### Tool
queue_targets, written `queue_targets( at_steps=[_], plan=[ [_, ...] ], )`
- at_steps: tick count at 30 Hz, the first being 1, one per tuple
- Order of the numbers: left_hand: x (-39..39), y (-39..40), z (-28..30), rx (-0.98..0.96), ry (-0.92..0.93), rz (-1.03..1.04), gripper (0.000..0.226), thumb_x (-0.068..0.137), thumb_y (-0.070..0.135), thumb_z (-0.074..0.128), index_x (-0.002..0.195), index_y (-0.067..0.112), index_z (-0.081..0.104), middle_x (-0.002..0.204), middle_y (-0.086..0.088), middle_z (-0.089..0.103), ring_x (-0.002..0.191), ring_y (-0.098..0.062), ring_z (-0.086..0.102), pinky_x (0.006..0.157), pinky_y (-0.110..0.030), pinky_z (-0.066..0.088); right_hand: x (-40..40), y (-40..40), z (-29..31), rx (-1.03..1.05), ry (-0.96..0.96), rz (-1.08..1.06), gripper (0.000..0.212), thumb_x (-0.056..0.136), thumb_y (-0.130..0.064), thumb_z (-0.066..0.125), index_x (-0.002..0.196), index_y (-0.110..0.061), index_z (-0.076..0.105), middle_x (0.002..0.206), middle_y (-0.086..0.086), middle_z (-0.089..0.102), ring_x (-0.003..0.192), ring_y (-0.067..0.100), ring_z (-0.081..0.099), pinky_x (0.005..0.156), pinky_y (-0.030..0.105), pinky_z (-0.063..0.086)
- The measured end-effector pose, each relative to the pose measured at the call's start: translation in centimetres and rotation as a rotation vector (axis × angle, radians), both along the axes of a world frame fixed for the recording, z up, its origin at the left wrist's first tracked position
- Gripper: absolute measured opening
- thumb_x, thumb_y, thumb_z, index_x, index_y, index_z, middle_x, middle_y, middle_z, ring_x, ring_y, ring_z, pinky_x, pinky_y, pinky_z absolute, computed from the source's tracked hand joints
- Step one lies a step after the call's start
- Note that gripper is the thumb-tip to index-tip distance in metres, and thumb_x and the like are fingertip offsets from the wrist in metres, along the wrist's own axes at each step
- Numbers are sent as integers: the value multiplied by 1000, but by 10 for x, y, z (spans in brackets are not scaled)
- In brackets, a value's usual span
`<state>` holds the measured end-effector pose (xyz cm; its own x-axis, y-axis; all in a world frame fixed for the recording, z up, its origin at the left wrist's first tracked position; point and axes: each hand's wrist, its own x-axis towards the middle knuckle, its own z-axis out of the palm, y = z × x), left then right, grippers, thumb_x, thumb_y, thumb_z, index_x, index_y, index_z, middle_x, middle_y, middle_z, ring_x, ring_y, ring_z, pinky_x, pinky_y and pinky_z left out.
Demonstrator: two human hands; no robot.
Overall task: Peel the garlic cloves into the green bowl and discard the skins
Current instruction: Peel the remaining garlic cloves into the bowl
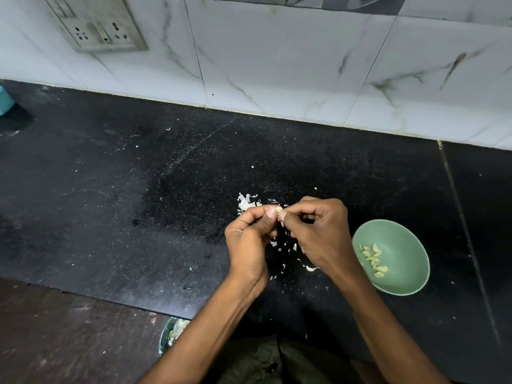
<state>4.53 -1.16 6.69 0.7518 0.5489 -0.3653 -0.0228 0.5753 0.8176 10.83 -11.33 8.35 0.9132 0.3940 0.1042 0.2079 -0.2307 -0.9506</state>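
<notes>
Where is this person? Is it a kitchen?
Most likely a home kitchen. There is a black stone counter against a marble-look tiled wall with a socket panel, and both hands are peeling a garlic clove beside a green bowl of peeled cloves.

On the counter [138, 189], the bowl [410, 245] sits right of both hands, peeled cloves [372, 259] inside; skins [246, 202] lie behind the left hand [249, 239], a socket [97, 26] on the wall behind.
</notes>
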Motion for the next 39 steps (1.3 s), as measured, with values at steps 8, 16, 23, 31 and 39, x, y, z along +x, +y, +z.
queue_targets(
  at_steps=[8, 16, 23, 31, 39],
  plan=[
    [-2, 1, 5, -144, -12, -63, 15, 93, -1, 56, 88, -1, 71, 88, -13, 66, 75, -14, 57, 65, -21, 46, -4, 2, 4, 59, 48, -30, 19, 80, 6, 74, 71, -10, 79, 56, -12, 63, 42, 3, 56, 45, 12, 39],
    [-2, 0, 9, -173, -9, -108, 16, 87, 14, 66, 95, 1, 72, 86, -8, 66, 77, -12, 58, 66, -21, 50, -1, -3, 6, 26, -10, -8, 16, 86, 3, 74, 74, -7, 79, 61, -14, 65, 48, 4, 60, 49, 10, 40],
    [-4, 5, 10, -94, 84, -123, 15, 94, 13, 64, 81, 12, 73, 80, -2, 67, 74, -8, 57, 61, -20, 47, -2, 0, -4, -81, -52, 3, 19, 89, -23, 66, 76, -14, 77, 73, -7, 69, 65, 12, 65, 62, 28, 50],
    [-7, 16, 5, -107, 128, -157, 10, 90, 12, 66, 87, 10, 75, 77, 1, 64, 71, -6, 55, 53, -18, 43, -1, -2, -5, -10, -30, -14, 4, 88, -16, 81, 88, -19, 78, 83, -11, 65, 69, 13, 63, 57, 28, 53],
    [-7, 17, 7, -294, 97, -280, 27, 77, 17, 68, 100, 3, 70, 74, -2, 60, 61, -3, 54, 44, -13, 41, -5, -3, -8, 74, 260, 80, 6, 93, -15, 74, 93, -20, 72, 79, 0, 70, 60, 24, 62, 45, 29, 49]
  ],
)
